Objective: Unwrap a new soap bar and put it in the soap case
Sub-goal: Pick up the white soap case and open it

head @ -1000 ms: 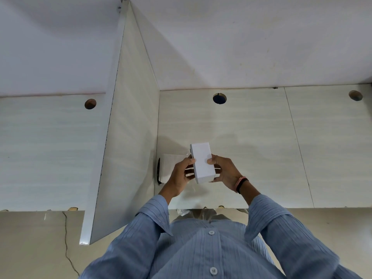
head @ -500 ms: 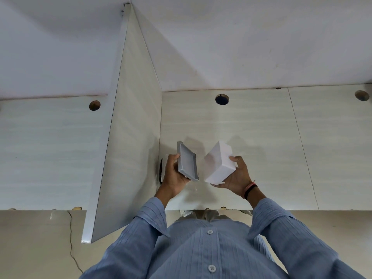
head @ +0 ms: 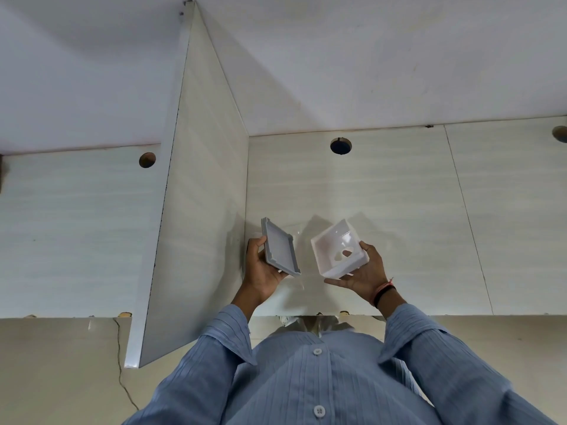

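Note:
My left hand [head: 260,271] holds the grey lid [head: 279,247] of the soap case, tilted with its inner side facing me. My right hand [head: 357,276] holds the white soap case base [head: 337,248], tipped so its open inside shows; it holds nothing, and I see a hole in its bottom. The two parts are apart, about a hand's width between them, above the pale desk top [head: 399,210]. No soap bar is visible; something pale lies on the desk mostly hidden behind my left hand and the lid.
A tall upright divider panel [head: 196,210] stands just left of my left hand. The desk top has round cable holes [head: 340,146], [head: 147,160]. The desk's front edge [head: 460,315] runs near my body.
The closed white case was held in both hands. The lid came off into my left hand, and my right hand has turned the base so its open inside faces me.

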### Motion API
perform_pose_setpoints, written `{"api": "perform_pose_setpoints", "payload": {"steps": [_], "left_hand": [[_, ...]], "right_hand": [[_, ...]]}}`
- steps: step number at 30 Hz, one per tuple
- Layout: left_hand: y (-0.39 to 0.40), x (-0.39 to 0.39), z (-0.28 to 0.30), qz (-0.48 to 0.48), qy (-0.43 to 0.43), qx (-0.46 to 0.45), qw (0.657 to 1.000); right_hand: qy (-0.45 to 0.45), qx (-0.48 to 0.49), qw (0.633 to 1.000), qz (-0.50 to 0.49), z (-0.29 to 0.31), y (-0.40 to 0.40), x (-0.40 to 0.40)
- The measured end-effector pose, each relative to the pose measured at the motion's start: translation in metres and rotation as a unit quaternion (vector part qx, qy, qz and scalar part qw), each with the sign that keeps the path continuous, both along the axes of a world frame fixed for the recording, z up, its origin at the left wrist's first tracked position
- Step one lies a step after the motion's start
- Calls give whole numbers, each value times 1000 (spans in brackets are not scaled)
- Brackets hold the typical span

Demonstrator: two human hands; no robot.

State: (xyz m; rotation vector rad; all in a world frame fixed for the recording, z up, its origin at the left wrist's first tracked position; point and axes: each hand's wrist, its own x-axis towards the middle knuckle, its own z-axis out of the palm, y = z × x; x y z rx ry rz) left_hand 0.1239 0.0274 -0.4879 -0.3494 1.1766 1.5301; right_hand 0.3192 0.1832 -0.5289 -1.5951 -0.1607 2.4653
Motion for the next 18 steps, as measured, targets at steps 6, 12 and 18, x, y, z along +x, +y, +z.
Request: {"api": "perform_pose_setpoints", "payload": {"steps": [6, 12, 18], "left_hand": [[1, 3, -4, 2, 1, -27, 1000], [4, 6, -5, -2, -4, -8, 1000], [5, 8, -9, -7, -11, -1, 1000]], "right_hand": [[-36, 1, 998, -51, -9, -7, 7], [-62, -11, 995, -77, -17, -17, 11], [-51, -42, 994, -89, -13, -24, 10]]}}
